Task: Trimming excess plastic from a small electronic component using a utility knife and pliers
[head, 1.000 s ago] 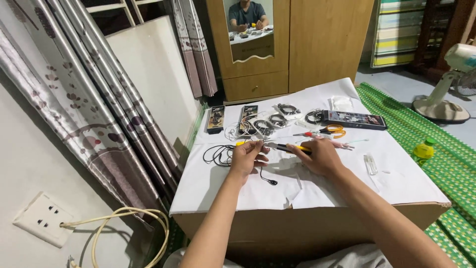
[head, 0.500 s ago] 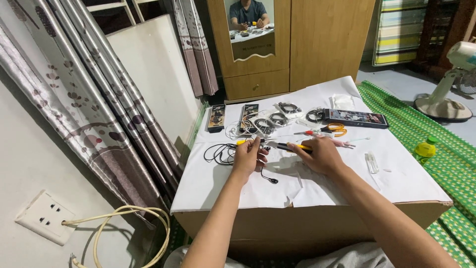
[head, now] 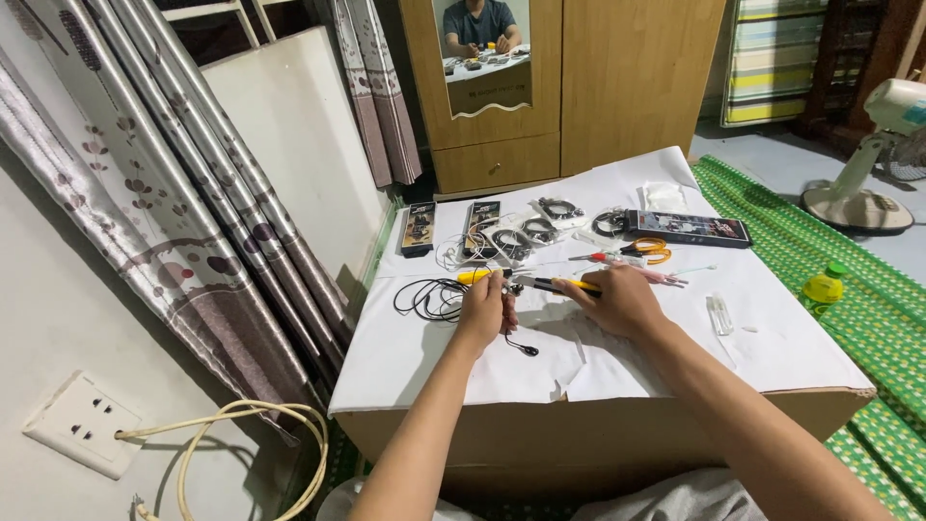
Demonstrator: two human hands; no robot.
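Centrally in the frame, both hands meet over a white paper sheet (head: 617, 357) spread on a cardboard box (head: 598, 434). The right hand (head: 622, 301) is closed around the yellow-and-black handle of a pair of pliers (head: 555, 285). The tool's long axis lies nearly level across the picture, tilted slightly, with the handle at the right in the fist and the metal nose pointing left toward the other hand. The left hand (head: 482, 307) is pinched narrow on a thin black cable (head: 511, 338) right at the nose; the cable drops below the fingers and ends in a small black earbud (head: 529, 350) lying on the paper. Just left of that hand sits a loose coil of black wire (head: 429, 297). Toward the upper middle, beyond the hands, lie orange-handled scissors (head: 646, 251), a long dark flat box (head: 687, 228) and several bagged cable coils (head: 526, 232).
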